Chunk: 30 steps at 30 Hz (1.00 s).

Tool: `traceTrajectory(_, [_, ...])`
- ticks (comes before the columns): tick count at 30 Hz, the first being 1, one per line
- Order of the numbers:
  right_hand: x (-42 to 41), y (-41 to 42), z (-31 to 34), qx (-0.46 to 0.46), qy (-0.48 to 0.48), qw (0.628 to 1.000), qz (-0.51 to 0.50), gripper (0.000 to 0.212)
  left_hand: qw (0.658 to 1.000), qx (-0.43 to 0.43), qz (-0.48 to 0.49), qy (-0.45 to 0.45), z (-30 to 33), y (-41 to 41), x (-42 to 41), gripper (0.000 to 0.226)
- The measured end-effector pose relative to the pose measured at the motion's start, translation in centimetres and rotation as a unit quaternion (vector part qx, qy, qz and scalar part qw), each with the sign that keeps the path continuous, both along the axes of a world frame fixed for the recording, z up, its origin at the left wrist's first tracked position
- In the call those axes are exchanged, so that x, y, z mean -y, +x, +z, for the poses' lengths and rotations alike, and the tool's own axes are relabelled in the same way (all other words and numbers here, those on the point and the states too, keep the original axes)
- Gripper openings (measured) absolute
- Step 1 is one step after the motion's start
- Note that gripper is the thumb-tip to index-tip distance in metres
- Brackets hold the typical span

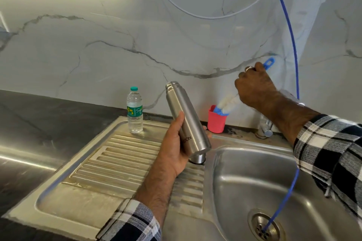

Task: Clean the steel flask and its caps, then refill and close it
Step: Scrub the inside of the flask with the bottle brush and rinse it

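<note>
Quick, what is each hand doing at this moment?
Left hand: grips the steel flask, uncapped and tilted.
Right hand: grips the bottle brush, its bristle end at the pink cup.

**What I can't make out from up here**

My left hand (174,143) covers the near side of the flask (187,121), so part of its lettering is lost; I read only the last letters. My fingers behind it barely show. Under the flask's base sits something steel (197,158), mostly hidden; I cannot tell what it is.

My right hand (254,86) swallows the middle of the brush (228,103); its bristle tip disappears into the pink cup (216,121). My forearm blocks most of the tap (264,125).

The water bottle (134,110) label is too small to read. The blue hose (288,25) runs off the top edge.
</note>
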State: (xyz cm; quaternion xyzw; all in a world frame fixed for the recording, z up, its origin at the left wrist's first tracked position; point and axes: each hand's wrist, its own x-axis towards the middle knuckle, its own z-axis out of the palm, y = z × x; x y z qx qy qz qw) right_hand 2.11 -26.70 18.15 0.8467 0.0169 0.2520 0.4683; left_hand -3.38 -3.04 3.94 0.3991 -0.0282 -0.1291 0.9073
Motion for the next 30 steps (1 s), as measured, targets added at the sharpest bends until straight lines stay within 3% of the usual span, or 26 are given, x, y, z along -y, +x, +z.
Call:
traceTrajectory(10, [-1.0, -0.8, 4.3, -0.011, -0.011, 1.000, 0.008, 0.035, 1.000, 0.009, 0.003, 0.025, -0.4, 0.9, -0.4, 0.087])
traceTrajectory(19, [-0.2, -3.7, 7.7, 0.036, 0.008, 0.999, -0.016, 0.015, 1.000, 0.005, 0.019, 0.012, -0.2, 0.2, -0.2, 0.067])
traceTrajectory(30, [-0.1, -4.2, 6.6, 0.058, 0.032, 0.998, 0.008, 0.016, 1.000, 0.001, 0.011, 0.013, 0.0, 0.0, 0.1, 0.074])
